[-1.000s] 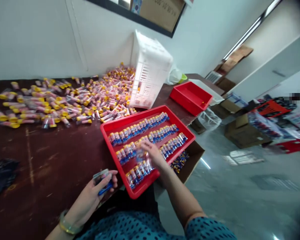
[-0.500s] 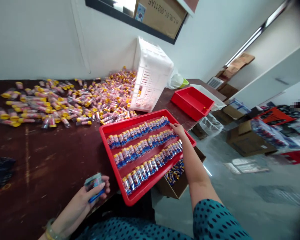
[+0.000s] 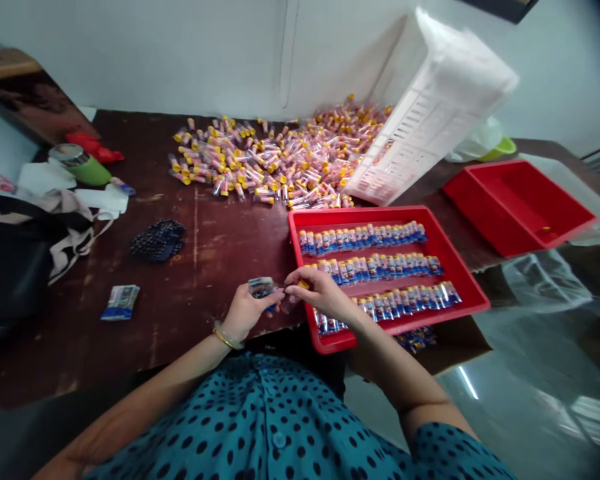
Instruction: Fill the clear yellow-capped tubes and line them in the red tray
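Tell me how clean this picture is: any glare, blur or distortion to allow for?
Head view: glare streaks the floor at lower right; head view: the white basket looks smeared and stretched, its upper part washed pale; head view: fine detail is soft where the left hand and right hand meet; head view: the upper right corner falls dark.

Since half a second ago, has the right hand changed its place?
Yes. Judged against the red tray near the body, the right hand has moved left, from the tray's right end to its left edge, beside the left hand.
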`<state>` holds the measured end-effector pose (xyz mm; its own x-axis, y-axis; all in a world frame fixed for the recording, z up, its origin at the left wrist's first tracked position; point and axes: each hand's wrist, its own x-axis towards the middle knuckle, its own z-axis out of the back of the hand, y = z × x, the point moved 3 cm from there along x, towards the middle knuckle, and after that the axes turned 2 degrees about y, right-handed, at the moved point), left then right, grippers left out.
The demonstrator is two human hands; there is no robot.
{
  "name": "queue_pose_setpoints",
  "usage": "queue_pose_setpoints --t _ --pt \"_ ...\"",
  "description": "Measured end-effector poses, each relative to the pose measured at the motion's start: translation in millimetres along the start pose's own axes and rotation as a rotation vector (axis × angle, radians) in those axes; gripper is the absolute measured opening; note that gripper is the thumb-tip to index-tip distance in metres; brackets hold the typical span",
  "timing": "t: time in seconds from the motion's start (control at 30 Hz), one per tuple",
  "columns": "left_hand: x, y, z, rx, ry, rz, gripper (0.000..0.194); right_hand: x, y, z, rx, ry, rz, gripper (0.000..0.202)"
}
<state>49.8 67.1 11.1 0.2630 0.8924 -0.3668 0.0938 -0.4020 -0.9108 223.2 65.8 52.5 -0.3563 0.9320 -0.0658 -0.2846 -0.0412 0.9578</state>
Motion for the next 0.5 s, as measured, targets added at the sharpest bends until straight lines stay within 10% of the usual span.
queue_pose_setpoints --t 0.27,0.5 --pt "-11 -6 30.9 -0.009 0.169 0.048 0.031 16 9 -24 -0.158 0.063 0.088 0.019" --pt "-9 -5 50.9 0.136 0.183 0.039 0.027 10 4 -8 0.185 0.002 -0.022 0.03"
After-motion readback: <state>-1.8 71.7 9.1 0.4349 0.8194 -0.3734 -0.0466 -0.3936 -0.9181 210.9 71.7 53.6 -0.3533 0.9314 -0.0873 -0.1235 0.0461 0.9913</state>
